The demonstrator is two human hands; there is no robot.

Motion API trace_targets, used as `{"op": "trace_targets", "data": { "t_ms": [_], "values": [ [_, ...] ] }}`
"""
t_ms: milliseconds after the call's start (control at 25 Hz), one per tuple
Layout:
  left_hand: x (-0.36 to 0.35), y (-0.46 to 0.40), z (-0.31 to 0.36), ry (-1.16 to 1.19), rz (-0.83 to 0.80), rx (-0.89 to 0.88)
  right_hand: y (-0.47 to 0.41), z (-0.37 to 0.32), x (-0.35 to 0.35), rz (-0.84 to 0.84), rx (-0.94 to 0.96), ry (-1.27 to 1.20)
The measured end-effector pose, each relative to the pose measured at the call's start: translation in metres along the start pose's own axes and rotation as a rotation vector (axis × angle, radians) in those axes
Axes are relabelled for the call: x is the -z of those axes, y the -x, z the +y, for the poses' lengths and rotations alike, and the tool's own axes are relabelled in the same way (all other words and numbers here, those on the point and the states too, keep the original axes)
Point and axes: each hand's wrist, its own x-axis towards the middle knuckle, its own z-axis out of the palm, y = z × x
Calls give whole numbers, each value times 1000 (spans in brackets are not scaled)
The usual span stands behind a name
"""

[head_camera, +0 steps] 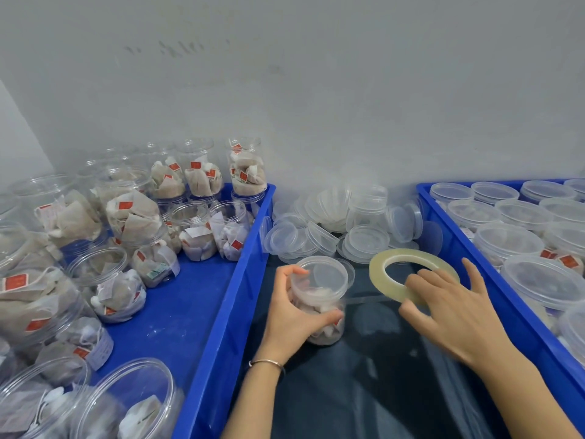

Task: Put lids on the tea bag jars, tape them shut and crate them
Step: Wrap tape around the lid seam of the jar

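jar (319, 299): lidded, tea bags inside, on the dark counter (364, 391), my left grip (292, 315) wrapped round it | tape roll (411, 275): right of jar, my right grip (443, 307) grasping it, strip running to jar | left crate (221, 312): open tea-bag jars | right crate (474, 264): lidded jars | loose lids (342, 223): behind jar

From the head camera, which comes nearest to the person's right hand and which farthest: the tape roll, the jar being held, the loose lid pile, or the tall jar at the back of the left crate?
From the right hand:
1. Tape roll, its fingers are on it.
2. Held jar, just to the left, gripped by the left hand.
3. Lid pile, behind, by the wall.
4. Tall jar, far back-left in the left crate.
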Motion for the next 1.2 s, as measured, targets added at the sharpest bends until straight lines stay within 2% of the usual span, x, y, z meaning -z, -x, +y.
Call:
{"op": "trace_targets", "data": {
  "t_ms": [120, 200, 360, 520, 720, 840, 1000, 1120, 1200],
  "values": [
    [10, 2, -1, 7, -93, 1, -11, 12, -2, -56, -57, -122],
    [14, 5, -2, 28, -186, -11, -25, 14, -2, -91, -28, -145],
    [14, 8, 3, 78, -346, 15, -57, 5, -5, -145, 134, -173],
    [20, 4, 11, 104, -468, 27, -73, -10, -16, -185, 338, -308],
    [28, -3, 33, 7, -588, 117, -75, -20, -20, -182, 427, -451],
    [30, -3, 53, -226, -550, 125, -71, -18, -21, -147, 423, -495],
    [13, 0, 84, -715, -537, 68, -69, -15, -22, -104, 422, -477],
    [-34, 7, 90, -1040, -281, 185, -69, -17, -23, -63, 432, -457],
    [-54, 12, 85, -1157, -122, 131, -65, -12, -23, -52, 435, -412]
  ]
}}
